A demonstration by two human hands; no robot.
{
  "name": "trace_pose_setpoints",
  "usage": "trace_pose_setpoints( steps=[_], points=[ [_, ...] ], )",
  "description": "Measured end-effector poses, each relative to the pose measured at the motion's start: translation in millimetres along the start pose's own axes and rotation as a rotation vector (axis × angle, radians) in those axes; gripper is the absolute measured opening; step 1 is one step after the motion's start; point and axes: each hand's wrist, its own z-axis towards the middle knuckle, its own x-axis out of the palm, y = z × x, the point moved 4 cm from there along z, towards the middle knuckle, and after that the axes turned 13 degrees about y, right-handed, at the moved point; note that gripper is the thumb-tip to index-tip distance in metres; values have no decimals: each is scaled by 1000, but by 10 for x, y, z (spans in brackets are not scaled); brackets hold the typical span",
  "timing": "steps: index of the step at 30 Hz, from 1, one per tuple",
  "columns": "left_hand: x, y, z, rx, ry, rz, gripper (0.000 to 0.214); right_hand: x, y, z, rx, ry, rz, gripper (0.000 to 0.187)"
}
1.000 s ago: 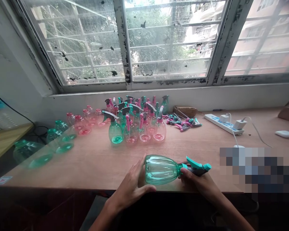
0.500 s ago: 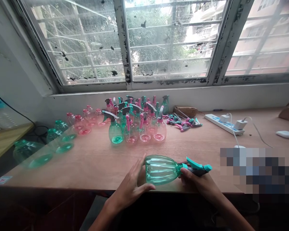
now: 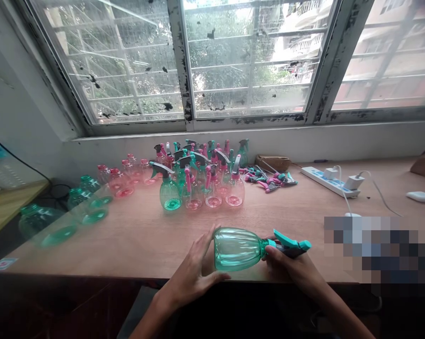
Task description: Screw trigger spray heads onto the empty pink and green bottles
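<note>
A clear green spray bottle [image 3: 238, 248] lies sideways between my hands above the table's front edge, its base to the left. My left hand [image 3: 194, 268] cups the base, thumb along the underside and fingers at the far side. At the neck, my right hand [image 3: 286, 263] pinches the teal collar below the teal and grey trigger head [image 3: 292, 242]. Some right fingers are hidden behind the bottle. Beyond my hands stand several pink and green spray bottles [image 3: 171, 193] with trigger heads fitted. A pile of loose trigger heads [image 3: 269, 178] lies to their right.
Headless pink bottles [image 3: 120, 183] and green bottles [image 3: 92, 207] line the left side of the table [image 3: 138, 240]. A small brown box [image 3: 273, 163] sits behind the loose heads. A white power strip [image 3: 329, 182] with plugs and cables occupies the right. A blurred patch covers the lower right.
Almost nothing differs. My left thumb has shifted very slightly under the bottle; both hands keep their places on it.
</note>
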Motion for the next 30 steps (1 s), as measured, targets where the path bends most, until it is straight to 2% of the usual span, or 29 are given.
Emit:
trace_pose_setpoints(
  steps=[4,9,13,17,23,30],
  points=[
    [46,31,11,59,-32,9,87,-8,-13,5,14,-2,-15,45],
    [60,42,-13,19,-40,36,110,25,23,12,-13,17,17,41],
    [19,17,5,-12,-24,29,96,37,49,5,-39,26,36,38],
    [22,29,33,28,-57,6,85,16,33,-10,-30,-2,63,38],
    [39,21,10,-3,-72,-55,94,36,41,2,-25,23,55,40],
    [-3,2,38,-3,-61,-23,79,23,29,1,-34,38,20,37]
  ],
)
